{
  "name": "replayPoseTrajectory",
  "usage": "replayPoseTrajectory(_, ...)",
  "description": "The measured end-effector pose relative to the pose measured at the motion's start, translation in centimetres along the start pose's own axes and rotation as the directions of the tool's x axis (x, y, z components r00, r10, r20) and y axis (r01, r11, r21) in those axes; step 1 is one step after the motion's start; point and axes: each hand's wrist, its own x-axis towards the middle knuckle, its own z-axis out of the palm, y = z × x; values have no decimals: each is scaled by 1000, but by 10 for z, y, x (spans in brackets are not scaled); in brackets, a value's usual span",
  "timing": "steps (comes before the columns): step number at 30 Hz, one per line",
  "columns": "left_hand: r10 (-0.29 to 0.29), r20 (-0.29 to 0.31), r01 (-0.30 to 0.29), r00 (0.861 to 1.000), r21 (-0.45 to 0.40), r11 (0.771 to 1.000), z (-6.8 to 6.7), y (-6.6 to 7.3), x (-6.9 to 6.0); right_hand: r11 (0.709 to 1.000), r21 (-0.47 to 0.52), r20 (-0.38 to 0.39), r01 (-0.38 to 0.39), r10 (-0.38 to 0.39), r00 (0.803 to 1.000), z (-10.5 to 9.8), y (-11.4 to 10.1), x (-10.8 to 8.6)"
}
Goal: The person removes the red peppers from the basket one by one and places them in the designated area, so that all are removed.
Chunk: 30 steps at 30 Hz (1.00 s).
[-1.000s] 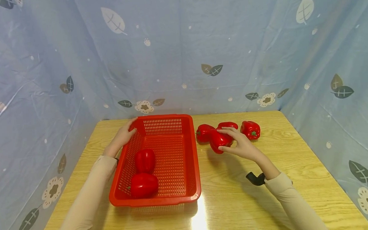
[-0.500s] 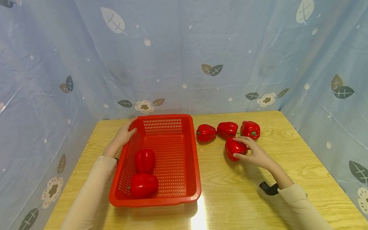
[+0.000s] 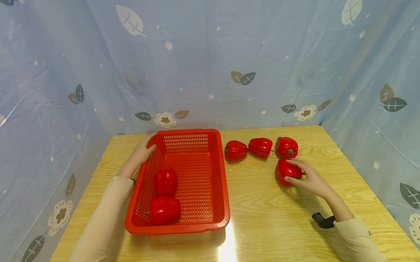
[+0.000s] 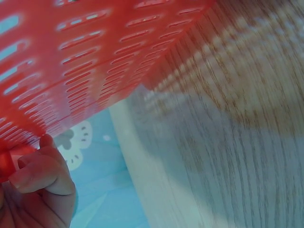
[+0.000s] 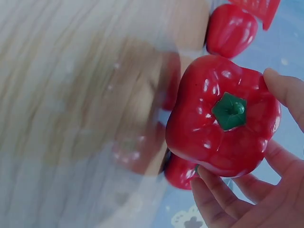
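Note:
My left hand [image 3: 139, 154] grips the rim of a red plastic basket [image 3: 221, 224] near its far left corner. In the left wrist view, curled fingers [image 4: 42, 175] show at the basket's slotted wall [image 4: 90, 52]. Inside the basket, a red bell pepper [image 3: 165, 182] lies behind another bell pepper [image 3: 164, 210], both towards the left side. My right hand [image 3: 312, 180] holds a red bell pepper [image 3: 286, 172] between thumb and fingers, on the right part of the table. Its green stem end [image 5: 231, 111] faces the right wrist camera. Whether this pepper touches the table I cannot tell.
Three more bell peppers lie in a row at the back: a left one [image 3: 236, 150], a middle one [image 3: 260, 147] and a right one [image 3: 286, 147], just behind the held pepper. A patterned blue curtain [image 3: 193, 69] surrounds the wooden table [image 3: 256, 222].
My right hand has moved right and slightly towards me with its bell pepper, away from the left and middle peppers of the back row. My left hand and the basket have stayed put.

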Motion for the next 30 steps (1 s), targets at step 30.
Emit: replayPoseTrajectory(30,-23,6,23,1000,-1,1000,-1,0,-1,998,21,13,-66,66,998,-14,19,-8)
